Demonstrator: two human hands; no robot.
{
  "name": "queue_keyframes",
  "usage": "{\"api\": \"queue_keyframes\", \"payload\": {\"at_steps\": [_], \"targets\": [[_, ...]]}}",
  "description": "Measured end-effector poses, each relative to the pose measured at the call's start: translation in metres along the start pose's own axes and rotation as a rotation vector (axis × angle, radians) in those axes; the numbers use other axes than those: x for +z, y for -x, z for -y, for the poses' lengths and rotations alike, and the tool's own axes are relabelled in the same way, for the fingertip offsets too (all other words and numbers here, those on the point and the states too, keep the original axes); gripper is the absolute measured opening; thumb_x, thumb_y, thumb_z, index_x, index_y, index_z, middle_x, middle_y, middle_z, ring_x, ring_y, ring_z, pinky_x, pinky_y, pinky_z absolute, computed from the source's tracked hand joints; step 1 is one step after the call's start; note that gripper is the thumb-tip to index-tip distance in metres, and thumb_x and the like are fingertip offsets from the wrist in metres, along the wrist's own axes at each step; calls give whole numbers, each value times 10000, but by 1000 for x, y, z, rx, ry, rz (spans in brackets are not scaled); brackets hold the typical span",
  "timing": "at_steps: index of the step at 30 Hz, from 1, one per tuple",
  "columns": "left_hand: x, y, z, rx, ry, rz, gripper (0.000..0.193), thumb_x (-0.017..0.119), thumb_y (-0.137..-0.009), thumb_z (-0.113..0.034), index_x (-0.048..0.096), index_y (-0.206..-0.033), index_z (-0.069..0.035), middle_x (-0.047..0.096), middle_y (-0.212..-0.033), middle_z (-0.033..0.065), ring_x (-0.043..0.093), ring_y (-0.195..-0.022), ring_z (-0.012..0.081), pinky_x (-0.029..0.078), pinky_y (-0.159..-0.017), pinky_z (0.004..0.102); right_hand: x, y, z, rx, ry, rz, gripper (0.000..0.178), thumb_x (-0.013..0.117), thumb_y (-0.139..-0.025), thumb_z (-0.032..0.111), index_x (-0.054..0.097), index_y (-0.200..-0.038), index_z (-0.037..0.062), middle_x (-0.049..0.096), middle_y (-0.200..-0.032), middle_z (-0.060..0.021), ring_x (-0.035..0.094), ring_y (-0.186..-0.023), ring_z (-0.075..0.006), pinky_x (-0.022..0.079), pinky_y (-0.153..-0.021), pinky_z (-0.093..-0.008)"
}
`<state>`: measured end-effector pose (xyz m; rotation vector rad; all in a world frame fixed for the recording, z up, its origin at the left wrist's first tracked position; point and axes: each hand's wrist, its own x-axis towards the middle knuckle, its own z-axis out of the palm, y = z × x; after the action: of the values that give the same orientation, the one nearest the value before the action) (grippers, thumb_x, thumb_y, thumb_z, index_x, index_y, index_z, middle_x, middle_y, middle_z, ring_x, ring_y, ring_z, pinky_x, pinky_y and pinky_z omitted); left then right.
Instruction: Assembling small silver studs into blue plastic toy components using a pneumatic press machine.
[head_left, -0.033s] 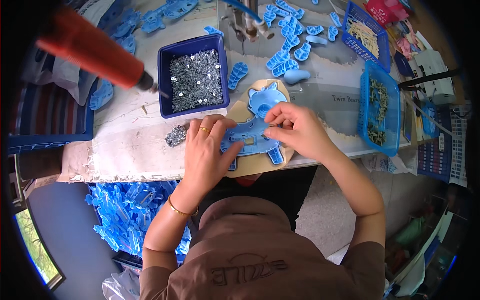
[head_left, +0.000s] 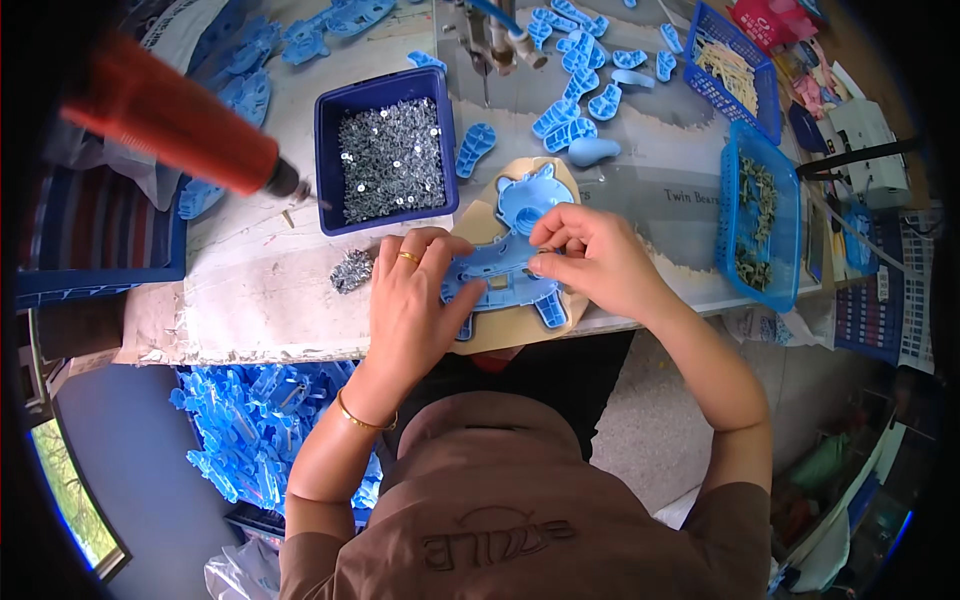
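Head view: the blue bear-shaped shell (head_left: 512, 257) lies on a tan board (head_left: 500, 335) at the frame's centre. The left hand (head_left: 410, 300) spreads loosely over its left end; the right hand (head_left: 597, 262) brings thumb and forefinger together above it, any small piece between them too hidden to tell. A loosened pinch could drop one; a leftward nudge could scatter the metal pile (head_left: 352, 271) beside the left hand.
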<state>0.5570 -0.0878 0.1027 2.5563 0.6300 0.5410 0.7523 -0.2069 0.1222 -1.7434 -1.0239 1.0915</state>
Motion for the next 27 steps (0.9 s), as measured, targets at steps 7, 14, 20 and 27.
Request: {"api": "queue_keyframes", "payload": {"at_steps": [7,14,20,27], "targets": [[3,-2,1,-20,13,3,254,775,-694,-139,655,-910,-80,591,-1012,76,522,-924,290,434,-835,398,-3,-7,0,-27,144,97,202,700,-823,48,640,-1007,-12,706,-843,-78,627,-683,-79,470,-599,-248],[3,-1,-4,-38,-14,17,192,781,-698,-160,683,-856,-112,586,-1006,44,521,-932,267,423,-813,392,-4,-12,12,32,380,192,125,721,-782,100,703,-888,35,687,-857,-90,663,-774,-200,497,-679,-322],[0,-1,-8,-20,-102,-12,121,779,-721,-195,704,-803,-145,589,-1007,15,524,-939,246,396,-794,384,-6,-18,8,-249,691,68,136,778,-699,189,738,-800,105,561,-790,-54,571,-885,-250,457,-732,-396],[4,1,-6,-5,-151,-56,95,737,-742,-226,689,-757,-145,597,-1011,9,530,-942,235,400,-784,388,-4,-21,8,-302,814,41,125,766,-712,206,741,-781,105,569,-796,-65,586,-832,-266,457,-686,-406]]}}
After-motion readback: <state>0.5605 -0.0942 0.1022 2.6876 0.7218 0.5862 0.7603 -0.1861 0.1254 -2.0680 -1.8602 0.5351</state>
